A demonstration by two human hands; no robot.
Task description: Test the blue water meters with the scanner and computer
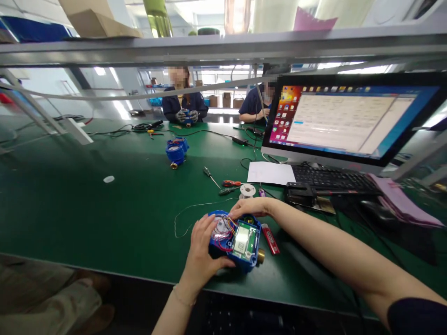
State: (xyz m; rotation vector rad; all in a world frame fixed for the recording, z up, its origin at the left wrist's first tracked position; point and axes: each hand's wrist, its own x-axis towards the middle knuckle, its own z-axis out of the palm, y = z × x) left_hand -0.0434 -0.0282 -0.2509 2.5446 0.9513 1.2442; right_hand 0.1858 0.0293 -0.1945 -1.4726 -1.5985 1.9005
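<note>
- I see my left hand (201,253) gripping the open blue water meter (235,239) on the green table (87,204), fingers wrapped round its near side
- My right hand (252,207) rests curled on its far rim
- A red lighter (270,238) lies just beside it; solder spool (247,190), screwdrivers (230,183), keyboard (331,179) beyond
- Inside the housing: green circuit board (244,239), coloured wires (228,225)

Green workbench (70,200) under bright windows (111,88)
</note>
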